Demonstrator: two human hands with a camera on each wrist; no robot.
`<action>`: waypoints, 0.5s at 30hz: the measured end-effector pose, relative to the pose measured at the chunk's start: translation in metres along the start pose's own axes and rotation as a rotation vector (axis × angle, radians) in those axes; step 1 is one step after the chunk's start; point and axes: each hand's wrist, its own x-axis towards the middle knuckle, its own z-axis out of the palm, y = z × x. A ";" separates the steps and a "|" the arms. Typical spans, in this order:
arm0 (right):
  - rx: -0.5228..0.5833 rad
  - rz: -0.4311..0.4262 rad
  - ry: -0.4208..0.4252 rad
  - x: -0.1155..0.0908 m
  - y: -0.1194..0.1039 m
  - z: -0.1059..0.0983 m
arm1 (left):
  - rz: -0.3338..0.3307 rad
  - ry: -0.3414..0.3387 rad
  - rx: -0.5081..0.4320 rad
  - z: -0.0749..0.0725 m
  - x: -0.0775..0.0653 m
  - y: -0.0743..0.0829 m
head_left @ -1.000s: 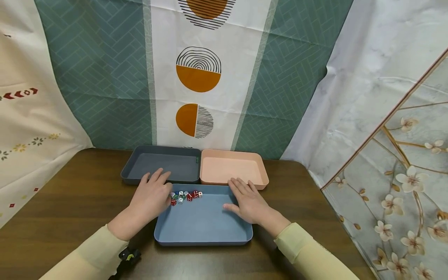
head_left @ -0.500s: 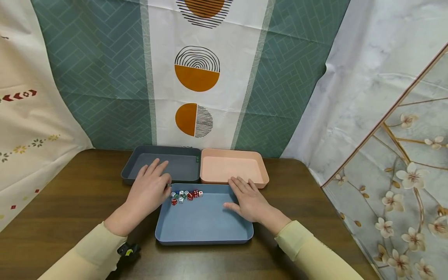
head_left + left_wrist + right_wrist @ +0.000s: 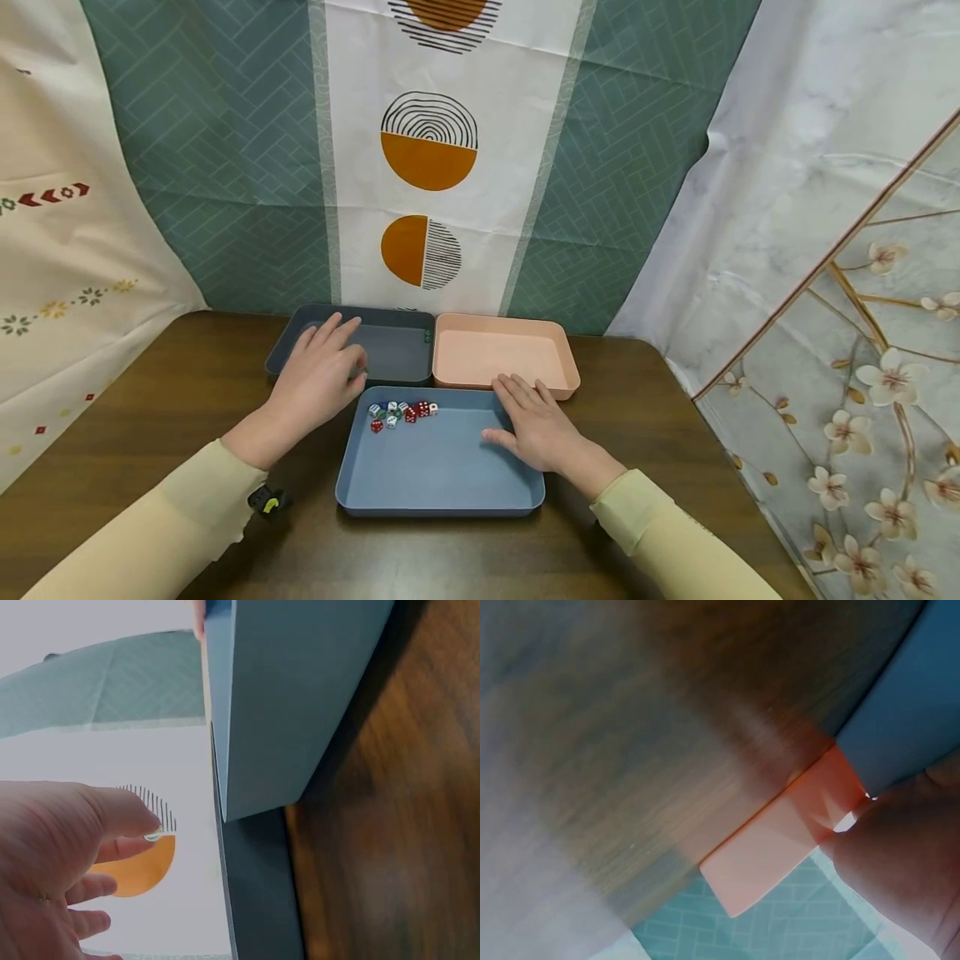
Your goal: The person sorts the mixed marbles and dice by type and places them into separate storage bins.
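Small spotted dice (image 3: pixel 411 414), red and white; left fingers (image 3: pixel 129 847) pinch half-hidden object (image 3: pixel 153 838); right fingers (image 3: pixel 514 392) straight

Left of the blue tray (image 3: pixel 442 479), a pale-yellow left sleeve (image 3: pixel 161 512) and black, yellow-marked device (image 3: pixel 261 500); right of it, a matching right sleeve (image 3: pixel 671 537).

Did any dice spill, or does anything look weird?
Nothing stands out as spilled or broken. The dice in the blue tray just bunch near its far left corner, which looks untidy, not wrong.
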 end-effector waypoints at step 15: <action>0.009 -0.025 0.024 -0.001 0.001 0.000 | -0.027 -0.070 -0.042 0.000 0.029 -0.005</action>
